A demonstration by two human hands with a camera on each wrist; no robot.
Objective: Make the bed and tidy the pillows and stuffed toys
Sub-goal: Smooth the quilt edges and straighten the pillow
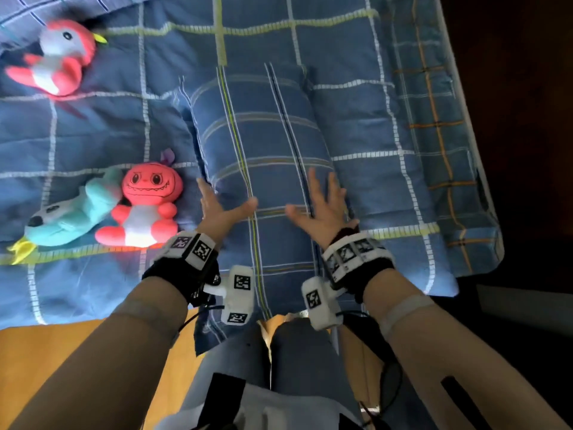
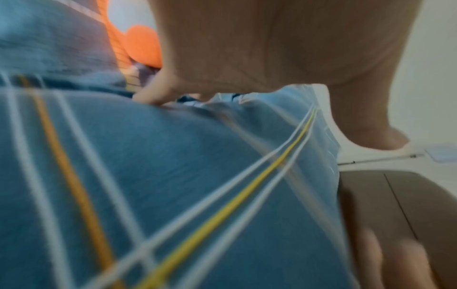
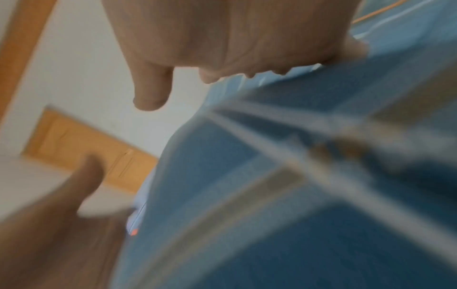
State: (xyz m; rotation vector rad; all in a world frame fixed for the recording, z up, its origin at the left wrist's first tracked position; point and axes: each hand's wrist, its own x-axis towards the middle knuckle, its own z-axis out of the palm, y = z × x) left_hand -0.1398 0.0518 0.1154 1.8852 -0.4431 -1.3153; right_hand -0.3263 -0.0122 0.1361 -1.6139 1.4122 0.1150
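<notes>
Both hands lie spread, palms down, on a blue plaid pillow [image 1: 263,169] that runs lengthwise away from the person on the bed. The left hand [image 1: 218,209] has its grip wide open, the fingers straight and fanned and the thumb stretched toward the pillow's middle; it holds nothing. In the left wrist view one fingertip [image 2: 150,97] presses into the pillow cloth [image 2: 173,176]. The right hand [image 1: 322,206] is likewise flat, its grip splayed over the pillow's right part and closed on nothing; in the right wrist view, which is blurred, the hand [image 3: 222,39] sits above the pillow cloth [image 3: 284,215] and its thumb [image 3: 152,88] hangs free.

The pillow rests on a blue checked quilt [image 1: 93,135] that covers the bed. Just left of the left hand sits a red plush monster [image 1: 145,206], upright, touching a teal plush toy [image 1: 74,212] lying beside it. A red and white plush bird [image 1: 55,57] lies well apart, at the far left. Nothing stands between the hands and the pillow. A wooden floor [image 1: 46,367] shows below the bed's near edge.
</notes>
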